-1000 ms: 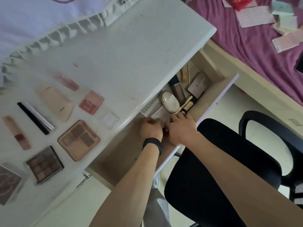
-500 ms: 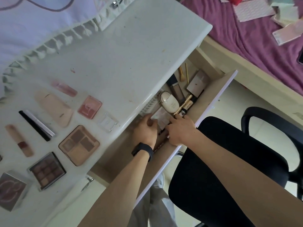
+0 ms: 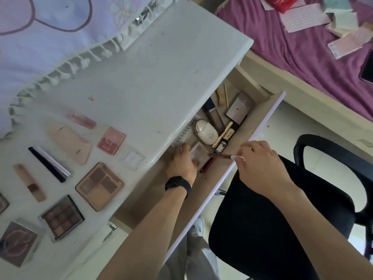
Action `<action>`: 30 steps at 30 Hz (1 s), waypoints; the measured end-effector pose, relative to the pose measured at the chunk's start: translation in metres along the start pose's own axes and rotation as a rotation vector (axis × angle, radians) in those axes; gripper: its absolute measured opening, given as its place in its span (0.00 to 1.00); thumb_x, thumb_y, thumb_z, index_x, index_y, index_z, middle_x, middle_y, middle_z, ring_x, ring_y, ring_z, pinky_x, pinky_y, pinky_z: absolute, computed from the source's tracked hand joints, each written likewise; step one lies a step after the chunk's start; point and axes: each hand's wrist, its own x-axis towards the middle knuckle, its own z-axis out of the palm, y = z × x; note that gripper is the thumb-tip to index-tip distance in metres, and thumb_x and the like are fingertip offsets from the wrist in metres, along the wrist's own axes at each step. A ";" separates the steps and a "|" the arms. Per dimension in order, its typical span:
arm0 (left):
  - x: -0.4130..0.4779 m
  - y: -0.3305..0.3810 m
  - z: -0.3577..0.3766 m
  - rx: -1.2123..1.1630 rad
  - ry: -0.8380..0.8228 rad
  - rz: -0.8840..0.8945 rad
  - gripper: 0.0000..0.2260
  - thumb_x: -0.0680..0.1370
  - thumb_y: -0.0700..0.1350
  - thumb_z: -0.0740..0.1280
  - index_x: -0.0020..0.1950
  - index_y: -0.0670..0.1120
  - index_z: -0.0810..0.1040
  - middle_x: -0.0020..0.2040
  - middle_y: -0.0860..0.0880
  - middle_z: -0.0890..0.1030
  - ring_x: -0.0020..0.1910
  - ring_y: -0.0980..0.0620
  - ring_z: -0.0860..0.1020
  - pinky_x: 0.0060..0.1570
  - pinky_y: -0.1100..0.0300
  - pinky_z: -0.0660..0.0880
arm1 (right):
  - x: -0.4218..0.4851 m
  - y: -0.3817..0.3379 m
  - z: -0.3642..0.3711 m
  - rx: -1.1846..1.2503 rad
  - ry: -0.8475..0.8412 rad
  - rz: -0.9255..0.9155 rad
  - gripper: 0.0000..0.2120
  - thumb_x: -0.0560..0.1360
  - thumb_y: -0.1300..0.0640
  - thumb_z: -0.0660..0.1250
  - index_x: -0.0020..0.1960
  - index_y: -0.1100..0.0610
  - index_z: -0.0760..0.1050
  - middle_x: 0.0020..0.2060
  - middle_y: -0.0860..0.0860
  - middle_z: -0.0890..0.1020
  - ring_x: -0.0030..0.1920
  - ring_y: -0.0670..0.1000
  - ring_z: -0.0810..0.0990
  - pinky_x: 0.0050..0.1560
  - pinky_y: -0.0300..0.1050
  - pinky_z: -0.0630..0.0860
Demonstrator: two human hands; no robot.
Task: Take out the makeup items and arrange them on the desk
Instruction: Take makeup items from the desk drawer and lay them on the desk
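The right hand [image 3: 260, 166] pinched a slim brown pencil [image 3: 220, 156] by its end between thumb and fingertips, just above the front edge of the open drawer [image 3: 253, 121], likely to carry it out. Beside it the left hand [image 3: 180, 164] reached inside, fingers curled round a pale compact [image 3: 199, 152], probably the next pick. A white oval bottle [image 3: 206, 131] lay further in. A brown palette [image 3: 100, 185] sat among spaced rows near the desk's [image 3: 151, 77] near left corner.
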 end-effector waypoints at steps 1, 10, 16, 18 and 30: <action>-0.001 -0.002 0.000 -0.055 -0.018 0.002 0.17 0.76 0.43 0.72 0.57 0.54 0.67 0.53 0.50 0.79 0.44 0.47 0.81 0.37 0.50 0.81 | -0.004 0.001 -0.001 0.076 0.025 0.039 0.14 0.82 0.49 0.56 0.57 0.54 0.76 0.54 0.50 0.80 0.56 0.53 0.75 0.55 0.52 0.76; -0.066 -0.017 -0.092 -0.353 -0.008 0.152 0.11 0.77 0.48 0.69 0.59 0.54 0.74 0.55 0.51 0.80 0.50 0.53 0.79 0.45 0.53 0.81 | -0.017 -0.037 -0.015 1.361 -0.012 0.518 0.06 0.81 0.54 0.66 0.55 0.52 0.81 0.46 0.48 0.86 0.42 0.46 0.82 0.46 0.44 0.76; -0.069 -0.018 -0.259 -0.535 0.136 0.216 0.10 0.78 0.42 0.71 0.56 0.51 0.74 0.50 0.58 0.83 0.42 0.56 0.81 0.38 0.61 0.79 | -0.003 -0.088 -0.029 1.775 -0.076 0.511 0.10 0.78 0.56 0.71 0.57 0.58 0.82 0.47 0.52 0.85 0.44 0.49 0.78 0.46 0.44 0.73; -0.043 -0.025 -0.307 -0.579 0.131 0.194 0.14 0.77 0.40 0.72 0.56 0.56 0.75 0.49 0.58 0.83 0.42 0.53 0.83 0.39 0.57 0.81 | 0.007 -0.108 -0.033 1.689 -0.030 0.465 0.08 0.78 0.57 0.71 0.56 0.55 0.82 0.47 0.52 0.86 0.43 0.49 0.81 0.46 0.44 0.74; 0.102 -0.106 -0.324 -0.304 -0.291 -0.092 0.22 0.80 0.39 0.67 0.72 0.54 0.70 0.60 0.48 0.80 0.55 0.48 0.81 0.48 0.58 0.79 | 0.075 -0.202 -0.023 0.894 0.232 0.208 0.08 0.81 0.52 0.65 0.59 0.50 0.76 0.45 0.45 0.80 0.45 0.42 0.79 0.40 0.33 0.71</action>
